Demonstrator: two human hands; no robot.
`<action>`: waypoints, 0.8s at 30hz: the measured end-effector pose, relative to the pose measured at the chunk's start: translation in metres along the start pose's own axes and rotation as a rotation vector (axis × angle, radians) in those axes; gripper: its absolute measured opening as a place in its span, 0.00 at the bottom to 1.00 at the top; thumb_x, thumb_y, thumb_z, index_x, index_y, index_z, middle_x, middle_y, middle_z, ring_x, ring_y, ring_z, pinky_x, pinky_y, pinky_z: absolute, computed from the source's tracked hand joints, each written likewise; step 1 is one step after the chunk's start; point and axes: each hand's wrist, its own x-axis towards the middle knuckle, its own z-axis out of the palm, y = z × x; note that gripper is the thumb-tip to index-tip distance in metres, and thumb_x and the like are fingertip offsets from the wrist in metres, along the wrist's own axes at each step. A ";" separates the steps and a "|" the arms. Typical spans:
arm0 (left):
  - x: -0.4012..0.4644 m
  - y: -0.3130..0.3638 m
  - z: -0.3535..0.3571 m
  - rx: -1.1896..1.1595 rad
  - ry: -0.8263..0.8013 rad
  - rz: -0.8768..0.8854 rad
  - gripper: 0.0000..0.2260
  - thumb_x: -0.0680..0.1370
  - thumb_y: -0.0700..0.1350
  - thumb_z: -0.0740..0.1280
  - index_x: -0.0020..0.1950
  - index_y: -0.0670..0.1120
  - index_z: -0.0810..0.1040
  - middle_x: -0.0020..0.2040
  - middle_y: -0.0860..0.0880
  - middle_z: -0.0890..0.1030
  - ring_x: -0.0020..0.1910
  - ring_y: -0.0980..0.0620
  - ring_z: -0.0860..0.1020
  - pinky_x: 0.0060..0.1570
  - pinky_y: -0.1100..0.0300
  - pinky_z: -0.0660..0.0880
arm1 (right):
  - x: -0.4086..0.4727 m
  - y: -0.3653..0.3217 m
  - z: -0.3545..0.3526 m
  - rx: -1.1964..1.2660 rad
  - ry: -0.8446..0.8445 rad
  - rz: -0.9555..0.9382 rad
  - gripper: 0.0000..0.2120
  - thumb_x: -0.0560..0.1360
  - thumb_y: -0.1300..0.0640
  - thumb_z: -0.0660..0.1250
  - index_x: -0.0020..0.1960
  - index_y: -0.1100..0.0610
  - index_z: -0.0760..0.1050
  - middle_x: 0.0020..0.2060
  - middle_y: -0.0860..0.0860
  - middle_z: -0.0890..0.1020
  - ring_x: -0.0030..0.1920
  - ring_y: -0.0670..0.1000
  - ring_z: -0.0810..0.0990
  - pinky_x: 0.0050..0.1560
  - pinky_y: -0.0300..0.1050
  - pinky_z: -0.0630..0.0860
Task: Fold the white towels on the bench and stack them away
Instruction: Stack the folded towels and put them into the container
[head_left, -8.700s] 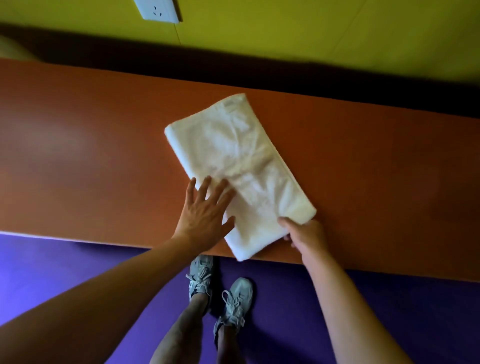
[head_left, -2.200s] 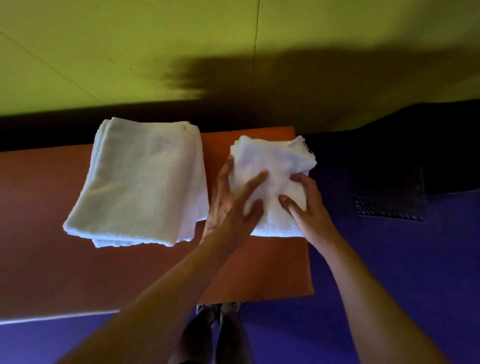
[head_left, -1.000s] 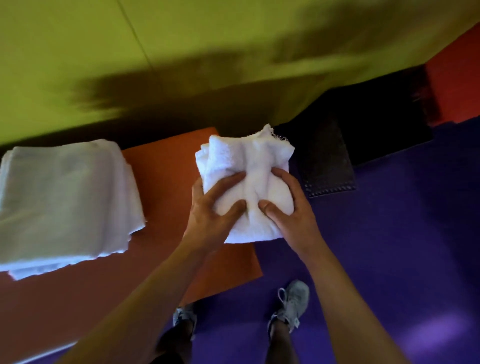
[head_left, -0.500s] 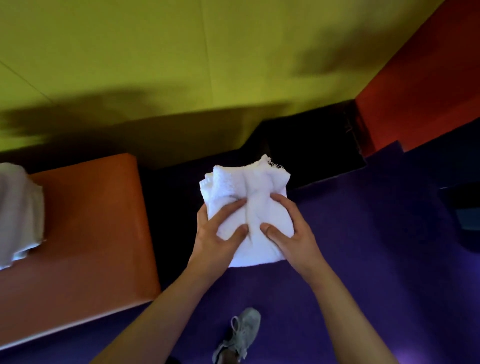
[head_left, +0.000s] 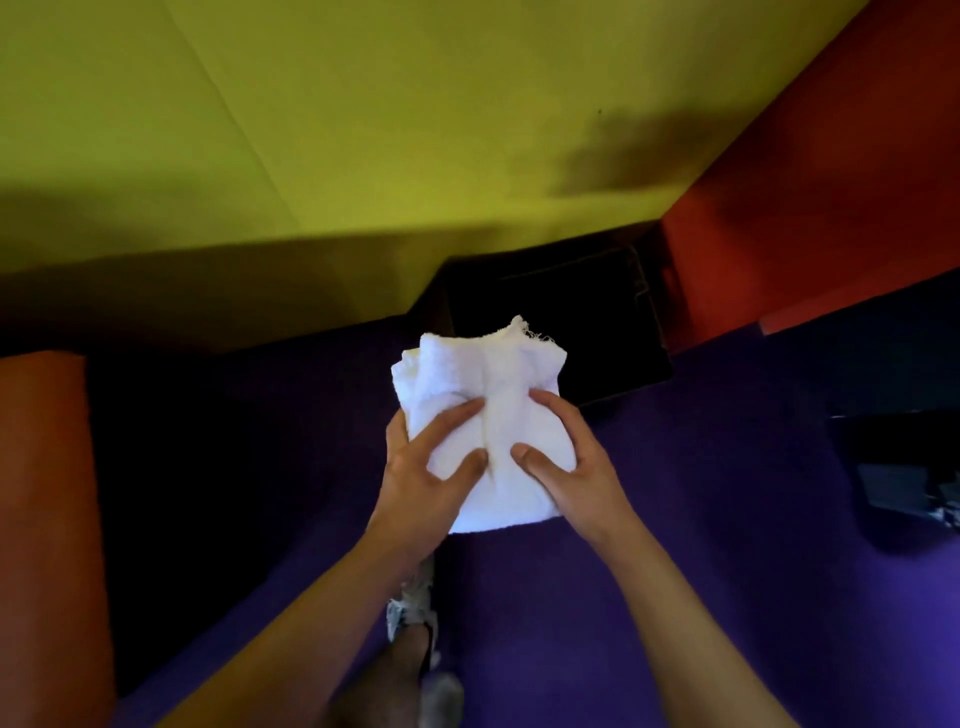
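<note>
Both hands, left hand (head_left: 422, 480) and right hand (head_left: 563, 467), grip the folded white towel (head_left: 485, 384), frayed at its top corner.

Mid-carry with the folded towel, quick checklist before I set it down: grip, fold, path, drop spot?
1. Both hands on towel: ok. Left hand and right hand grip the folded towel, thumbs on top.
2. Fold intact: ok, though a frayed corner sticks up at the far edge.
3. Towel clear of bench: ok, held over the purple floor.
4. Floor between feet and dark square opening: ok.
5. Drop spot: cannot tell; the opening's inside is too dark.
</note>
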 end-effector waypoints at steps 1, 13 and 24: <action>0.013 0.000 0.010 -0.010 -0.010 0.012 0.19 0.76 0.53 0.72 0.63 0.72 0.75 0.66 0.60 0.63 0.61 0.74 0.65 0.43 0.80 0.71 | 0.012 0.006 -0.010 -0.001 0.004 -0.006 0.27 0.75 0.55 0.74 0.68 0.36 0.71 0.66 0.39 0.75 0.66 0.44 0.75 0.62 0.49 0.78; 0.146 -0.024 0.148 0.002 0.025 0.018 0.19 0.76 0.49 0.73 0.62 0.68 0.78 0.67 0.55 0.64 0.61 0.69 0.67 0.49 0.81 0.68 | 0.151 0.085 -0.125 -0.068 -0.044 0.007 0.26 0.74 0.51 0.75 0.68 0.34 0.70 0.63 0.31 0.75 0.62 0.33 0.75 0.52 0.28 0.75; 0.323 -0.132 0.292 0.009 0.109 0.034 0.18 0.75 0.49 0.73 0.63 0.64 0.79 0.68 0.48 0.66 0.65 0.49 0.72 0.57 0.63 0.77 | 0.342 0.219 -0.199 -0.182 -0.039 -0.048 0.25 0.73 0.51 0.76 0.65 0.34 0.72 0.62 0.39 0.76 0.62 0.43 0.76 0.59 0.43 0.76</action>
